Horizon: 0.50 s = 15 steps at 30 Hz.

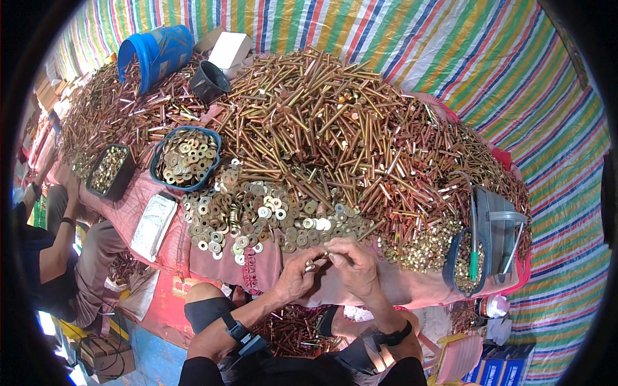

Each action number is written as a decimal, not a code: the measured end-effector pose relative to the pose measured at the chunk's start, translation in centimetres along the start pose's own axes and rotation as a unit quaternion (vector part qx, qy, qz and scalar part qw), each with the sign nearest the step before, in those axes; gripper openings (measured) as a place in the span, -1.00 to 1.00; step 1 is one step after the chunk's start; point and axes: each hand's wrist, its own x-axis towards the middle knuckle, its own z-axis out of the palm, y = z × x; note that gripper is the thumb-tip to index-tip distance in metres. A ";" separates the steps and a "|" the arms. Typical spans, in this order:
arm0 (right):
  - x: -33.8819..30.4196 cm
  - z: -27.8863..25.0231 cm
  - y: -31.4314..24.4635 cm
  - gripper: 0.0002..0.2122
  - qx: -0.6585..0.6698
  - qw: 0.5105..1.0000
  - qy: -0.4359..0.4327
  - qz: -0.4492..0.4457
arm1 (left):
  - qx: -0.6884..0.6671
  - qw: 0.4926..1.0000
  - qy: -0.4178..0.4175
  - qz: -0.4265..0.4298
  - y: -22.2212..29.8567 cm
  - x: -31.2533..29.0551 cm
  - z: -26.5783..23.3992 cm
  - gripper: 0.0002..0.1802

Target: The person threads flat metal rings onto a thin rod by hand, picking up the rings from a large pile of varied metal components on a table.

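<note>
My left hand (297, 275) is closed at the near edge of the heap, its fingers curled around a small brass-coloured metal piece (310, 264). Close beside it, my right hand (354, 265) has its thumb and fingers bent together; whatever lies between them is hidden. Just beyond both hands spread many flat round washers (257, 206). Behind these rises a large heap of long brass-coloured metal rods or bolts (302, 122). Small nuts (421, 248) lie in a loose patch to the right of my right hand.
A blue basin (154, 168) of washers and a dark tub (96, 186) of nuts stand left. An oval container (452, 273) and grey scoop (499, 219) are at right. A blue bucket (138, 71) lies behind. Another person's arm (58, 248) shows far left; striped sheeting (438, 45) hangs behind.
</note>
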 end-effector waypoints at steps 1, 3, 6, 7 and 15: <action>0.0 -0.1 0.3 -0.84 0.013 1.000 -0.006 -0.002 | -0.002 1.000 -0.001 -0.003 0.1 0.0 0.0 -0.39; -0.1 0.0 0.8 -0.85 0.047 0.999 -0.014 0.011 | -0.003 1.000 -0.001 -0.002 0.2 0.0 0.0 -0.40; -0.6 0.2 1.2 -0.87 0.117 0.991 -0.015 0.061 | -0.003 1.000 0.004 0.004 0.3 0.1 0.1 -0.41; -0.7 0.2 1.3 -0.87 0.144 0.986 -0.013 0.079 | -0.005 1.000 0.005 0.004 0.3 0.1 0.1 -0.42; -0.4 0.0 1.1 -0.86 0.164 0.984 -0.012 0.073 | -0.007 1.000 0.006 0.004 0.2 -0.1 0.0 -0.42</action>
